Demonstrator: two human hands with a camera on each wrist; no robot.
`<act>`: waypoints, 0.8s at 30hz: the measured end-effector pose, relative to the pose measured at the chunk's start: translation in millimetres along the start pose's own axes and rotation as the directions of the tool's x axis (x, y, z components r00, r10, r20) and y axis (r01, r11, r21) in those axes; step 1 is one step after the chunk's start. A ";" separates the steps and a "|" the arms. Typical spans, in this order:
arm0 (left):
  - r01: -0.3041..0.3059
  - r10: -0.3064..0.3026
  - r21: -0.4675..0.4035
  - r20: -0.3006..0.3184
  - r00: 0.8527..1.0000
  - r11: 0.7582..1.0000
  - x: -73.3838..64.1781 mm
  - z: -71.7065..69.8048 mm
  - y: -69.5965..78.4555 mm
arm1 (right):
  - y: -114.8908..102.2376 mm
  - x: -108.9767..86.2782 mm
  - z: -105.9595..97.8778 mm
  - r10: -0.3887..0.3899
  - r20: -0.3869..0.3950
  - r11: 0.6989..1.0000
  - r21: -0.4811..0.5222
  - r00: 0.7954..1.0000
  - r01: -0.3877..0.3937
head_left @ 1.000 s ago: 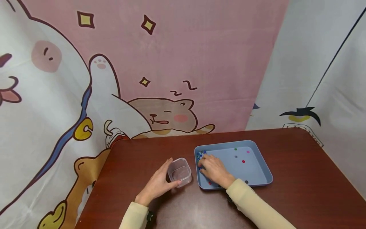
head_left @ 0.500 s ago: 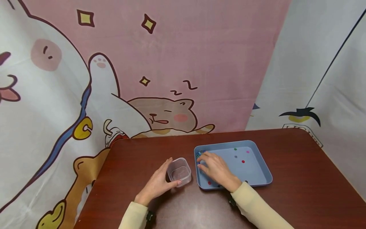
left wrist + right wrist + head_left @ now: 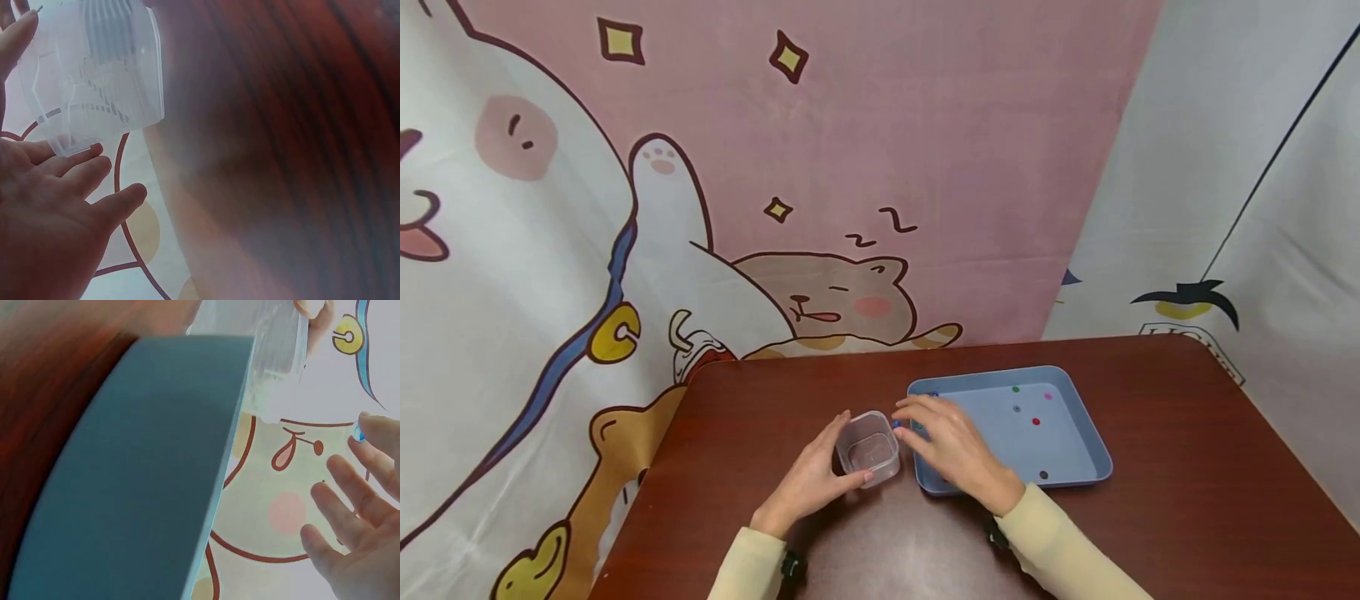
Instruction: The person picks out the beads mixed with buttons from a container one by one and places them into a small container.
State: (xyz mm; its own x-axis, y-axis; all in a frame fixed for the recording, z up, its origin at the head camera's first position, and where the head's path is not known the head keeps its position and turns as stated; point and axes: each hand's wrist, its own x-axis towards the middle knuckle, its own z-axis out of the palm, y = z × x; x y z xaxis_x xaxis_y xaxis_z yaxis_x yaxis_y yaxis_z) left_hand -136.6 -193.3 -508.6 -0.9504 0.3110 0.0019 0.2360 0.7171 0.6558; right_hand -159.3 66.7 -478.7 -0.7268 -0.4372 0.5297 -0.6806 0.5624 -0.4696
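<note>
My left hand [image 3: 808,487] holds a small clear plastic container [image 3: 870,454] upright on the table, thumb on its near side and fingers along its left side. The container [image 3: 94,81] also shows in the left wrist view. Between thumb and index finger, my right hand [image 3: 958,446] pinches a small blue bead [image 3: 358,432], just off the container's right rim. The other right fingers are spread. Below the right hand lies the left edge of a light blue tray [image 3: 1067,450]; some of its pieces are hidden by the hand.
In the tray lie small round pieces: a red one [image 3: 1036,422], a green one [image 3: 1016,389], a pink one [image 3: 1048,397], a grey one [image 3: 1017,408] and a dark one [image 3: 1043,475]. A patterned curtain [image 3: 985,167] hangs behind the brown table [image 3: 1187,467].
My right hand has moved left and up from the tray's left end to beside the container, bringing the blue bead with it. My left hand and the container stay in place.
</note>
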 end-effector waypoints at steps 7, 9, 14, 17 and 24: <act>-0.013 0.013 -0.003 0.004 1.000 1.000 0.5 -0.2 -0.2 | -5.1 1.6 13.4 -0.033 0.008 0.999 0.037 0.999 0.032; -0.019 0.019 -0.002 0.002 1.000 1.000 0.7 0.0 -0.3 | -5.2 1.8 18.1 -0.035 0.023 0.999 0.039 0.999 0.034; -0.011 0.011 -0.004 -0.001 1.000 1.000 0.7 0.5 -1.3 | -2.6 0.5 30.2 -0.045 0.056 0.999 0.017 0.997 0.045; -0.008 0.008 -0.008 -0.001 1.000 1.000 0.8 0.7 -1.5 | 0.3 -1.1 36.1 -0.057 0.054 0.998 0.007 0.997 0.057; -0.011 0.011 0.003 -0.003 1.000 1.000 1.3 0.3 -1.4 | 3.9 -4.0 41.1 -0.041 0.080 0.999 0.018 0.996 0.039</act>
State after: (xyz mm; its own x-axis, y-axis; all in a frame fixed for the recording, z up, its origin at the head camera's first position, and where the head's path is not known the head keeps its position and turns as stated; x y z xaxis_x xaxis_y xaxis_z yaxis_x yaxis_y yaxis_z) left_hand -138.1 -193.7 -509.8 -0.9483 0.3173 0.0112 0.2470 0.7152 0.6538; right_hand -162.9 41.8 -511.7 -0.7037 -0.5146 0.4900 -0.7101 0.5323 -0.4608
